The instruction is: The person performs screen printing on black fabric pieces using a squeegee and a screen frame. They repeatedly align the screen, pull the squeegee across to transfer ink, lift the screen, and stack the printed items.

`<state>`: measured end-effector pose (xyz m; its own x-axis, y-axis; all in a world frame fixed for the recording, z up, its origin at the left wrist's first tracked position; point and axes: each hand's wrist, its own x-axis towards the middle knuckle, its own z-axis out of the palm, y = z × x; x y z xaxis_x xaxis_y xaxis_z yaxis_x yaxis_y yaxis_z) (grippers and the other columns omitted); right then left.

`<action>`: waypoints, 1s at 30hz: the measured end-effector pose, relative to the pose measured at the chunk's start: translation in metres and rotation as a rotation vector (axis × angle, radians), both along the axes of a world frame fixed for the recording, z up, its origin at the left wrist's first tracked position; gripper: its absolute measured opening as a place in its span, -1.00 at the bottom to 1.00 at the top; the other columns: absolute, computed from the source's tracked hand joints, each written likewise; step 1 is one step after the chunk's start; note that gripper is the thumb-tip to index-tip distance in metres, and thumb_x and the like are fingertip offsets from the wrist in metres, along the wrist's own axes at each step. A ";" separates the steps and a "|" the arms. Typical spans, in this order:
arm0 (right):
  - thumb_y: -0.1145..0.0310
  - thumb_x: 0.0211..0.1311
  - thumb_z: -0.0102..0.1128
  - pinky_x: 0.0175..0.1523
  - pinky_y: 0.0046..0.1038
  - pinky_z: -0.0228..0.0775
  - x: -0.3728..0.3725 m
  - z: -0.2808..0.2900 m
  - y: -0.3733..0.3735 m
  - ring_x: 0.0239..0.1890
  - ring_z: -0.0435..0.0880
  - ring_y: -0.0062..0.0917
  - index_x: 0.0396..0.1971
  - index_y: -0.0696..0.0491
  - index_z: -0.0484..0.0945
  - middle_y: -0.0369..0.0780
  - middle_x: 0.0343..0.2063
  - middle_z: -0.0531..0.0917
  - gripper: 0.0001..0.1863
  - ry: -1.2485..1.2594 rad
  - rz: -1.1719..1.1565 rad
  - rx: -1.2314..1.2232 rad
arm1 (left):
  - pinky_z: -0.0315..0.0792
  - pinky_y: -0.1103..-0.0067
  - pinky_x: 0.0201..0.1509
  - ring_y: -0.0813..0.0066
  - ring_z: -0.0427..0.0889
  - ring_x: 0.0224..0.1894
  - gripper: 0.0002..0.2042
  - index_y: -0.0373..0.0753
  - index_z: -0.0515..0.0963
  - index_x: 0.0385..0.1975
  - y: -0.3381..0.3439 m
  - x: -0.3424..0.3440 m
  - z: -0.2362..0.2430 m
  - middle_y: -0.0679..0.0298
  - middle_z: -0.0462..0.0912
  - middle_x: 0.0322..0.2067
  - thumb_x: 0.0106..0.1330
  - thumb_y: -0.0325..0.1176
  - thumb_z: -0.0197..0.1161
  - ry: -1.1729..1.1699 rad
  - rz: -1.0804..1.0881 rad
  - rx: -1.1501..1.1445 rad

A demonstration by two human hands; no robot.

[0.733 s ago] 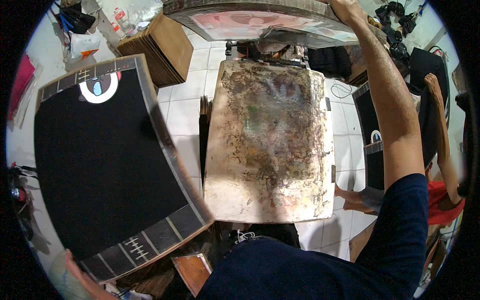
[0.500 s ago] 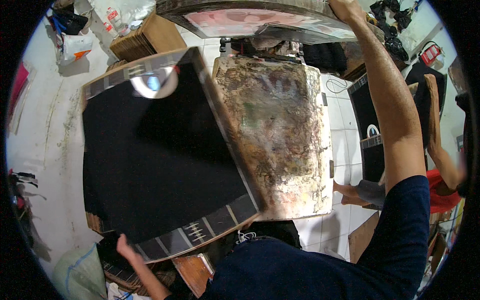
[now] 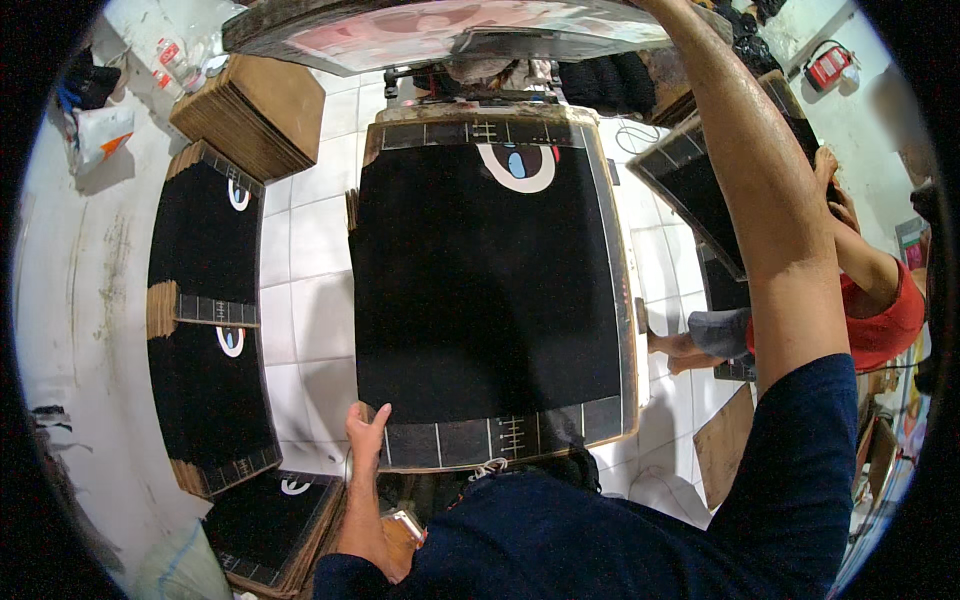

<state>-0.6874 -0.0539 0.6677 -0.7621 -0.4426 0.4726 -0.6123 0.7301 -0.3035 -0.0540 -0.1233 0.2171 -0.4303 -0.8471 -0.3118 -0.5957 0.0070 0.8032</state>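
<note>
In front of me a flat board (image 3: 465, 442) with a black cloth panel (image 3: 485, 290) lies over the worn printing table (image 3: 631, 370). A white, blue and black eye print shows near the panel's far right. My left hand (image 3: 368, 430) grips the board's near left corner, thumb on top and the other fingers at the edge. Beyond the table, a framed printing screen (image 3: 370, 45) with a pinkish mesh stands raised. My right arm reaches to that frame, where my right hand (image 3: 660, 6) is mostly cut off by the upper edge; its fingers are hidden.
Stacked boards with black panels (image 3: 205, 395) stand along the left wall. A pile of brown boards (image 3: 265, 110) sits at the far left. At the right, a person in a red shirt (image 3: 885, 320) handles another dark board (image 3: 690, 170). A fire extinguisher (image 3: 828, 66) is beyond.
The board has swung right from its tilted place at the left and now covers the printing table almost squarely. My left hand came along with it. The screen stays raised.
</note>
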 end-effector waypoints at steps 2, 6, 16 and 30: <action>-0.09 0.21 0.05 0.26 -0.19 0.43 -0.003 0.002 -0.003 0.15 0.67 -0.15 0.03 -0.05 0.72 -0.06 0.05 0.73 -0.44 0.004 0.001 0.004 | 0.35 0.37 -0.34 0.43 0.37 -0.45 -0.51 -0.32 0.44 -0.48 0.005 -0.002 0.009 0.30 0.42 -0.55 0.10 -0.08 0.61 -0.129 -0.071 -0.036; -0.07 0.19 0.04 0.27 -0.18 0.43 -0.008 0.008 -0.009 0.17 0.66 -0.13 0.02 -0.06 0.73 -0.05 0.07 0.72 -0.45 0.012 -0.018 0.038 | 0.40 0.28 -0.31 0.21 0.43 -0.48 -0.46 -0.34 0.47 -0.47 0.004 -0.003 0.022 0.11 0.48 -0.57 0.07 0.04 0.59 -0.236 -0.130 -0.101; -0.08 0.14 0.08 0.21 -0.19 0.48 -0.027 0.016 -0.016 0.11 0.67 -0.07 -0.11 -0.02 0.75 0.00 -0.01 0.73 -0.47 0.127 0.061 0.039 | 0.44 0.16 -0.21 -0.08 0.56 -0.38 -0.39 -0.41 0.48 -0.40 -0.008 -0.031 0.044 -0.09 0.59 -0.46 0.06 0.10 0.57 -0.359 -0.129 -0.114; -0.09 0.19 0.06 0.22 -0.18 0.48 -0.013 0.019 -0.012 0.15 0.67 -0.13 -0.04 0.00 0.74 0.00 0.05 0.71 -0.44 0.015 -0.025 0.059 | 0.47 0.20 0.03 -0.06 0.60 -0.05 -0.34 -0.34 0.44 -0.11 -0.020 -0.031 0.010 -0.10 0.59 -0.11 0.05 0.05 0.61 -0.366 -0.140 -0.110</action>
